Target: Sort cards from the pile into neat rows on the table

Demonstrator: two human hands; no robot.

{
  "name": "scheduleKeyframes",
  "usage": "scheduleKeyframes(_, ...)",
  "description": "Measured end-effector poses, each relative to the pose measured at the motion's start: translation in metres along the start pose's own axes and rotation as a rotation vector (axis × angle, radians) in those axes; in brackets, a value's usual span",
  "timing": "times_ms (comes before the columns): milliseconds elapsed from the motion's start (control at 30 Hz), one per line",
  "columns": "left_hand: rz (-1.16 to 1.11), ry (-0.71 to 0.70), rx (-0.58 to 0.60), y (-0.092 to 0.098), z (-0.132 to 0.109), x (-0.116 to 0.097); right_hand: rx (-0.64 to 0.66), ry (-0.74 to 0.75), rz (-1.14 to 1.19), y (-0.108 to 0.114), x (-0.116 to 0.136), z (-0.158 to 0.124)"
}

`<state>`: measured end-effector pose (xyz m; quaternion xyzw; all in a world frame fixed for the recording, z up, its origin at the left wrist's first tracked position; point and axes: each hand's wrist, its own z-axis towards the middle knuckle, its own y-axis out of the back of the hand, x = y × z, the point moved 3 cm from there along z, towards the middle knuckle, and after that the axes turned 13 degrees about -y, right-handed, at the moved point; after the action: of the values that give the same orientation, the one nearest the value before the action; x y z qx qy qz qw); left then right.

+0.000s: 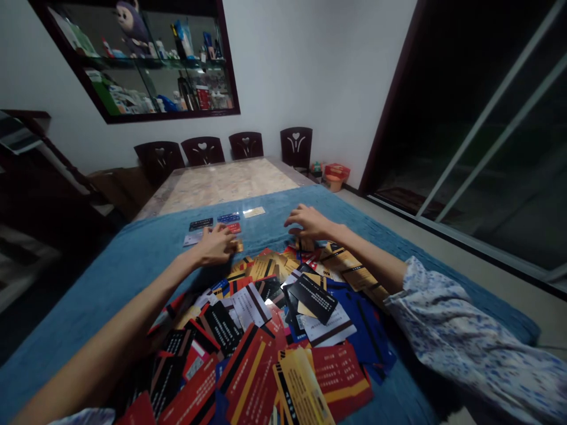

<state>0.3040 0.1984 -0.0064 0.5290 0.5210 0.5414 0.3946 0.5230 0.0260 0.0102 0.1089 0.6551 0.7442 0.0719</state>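
Observation:
A large heap of printed plastic cards (257, 366) in red, black, gold, blue and silver lies on the blue cloth. Beyond it are a few cards set apart: a black card (201, 224), a blue card (228, 218), a pale gold card (254, 212), a silver card (192, 238) and a red card (234, 227). My left hand (217, 245) is low over these, its curled fingers at a small gold card (240, 245), mostly hidden under them. At the heap's far edge, my right hand (310, 223) hovers with fingers bent and apart, above some gold cards (305, 243).
The blue cloth (150, 236) covers the near part of a long marble-topped table (221, 180). Several dark chairs (296, 146) stand at its far end. A glass-shelved wall cabinet (172, 116) is behind; sliding glass doors (487, 130) are at right.

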Motion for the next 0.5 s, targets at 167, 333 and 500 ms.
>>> scheduleKeyframes(167, -0.053, -0.151, -0.159, 0.013, 0.022, -0.039, -0.051, -0.047, 0.029, -0.001, -0.024, -0.02)
scheduleKeyframes(333, -0.12, -0.311, -0.231, 0.022, 0.048, -0.086, -0.063, -0.089, 0.044, -0.008, -0.049, -0.043)
scheduleKeyframes(500, -0.142, -0.486, -0.233, 0.023, 0.075, -0.131, -0.046, -0.16, 0.03, -0.017, -0.074, -0.068)
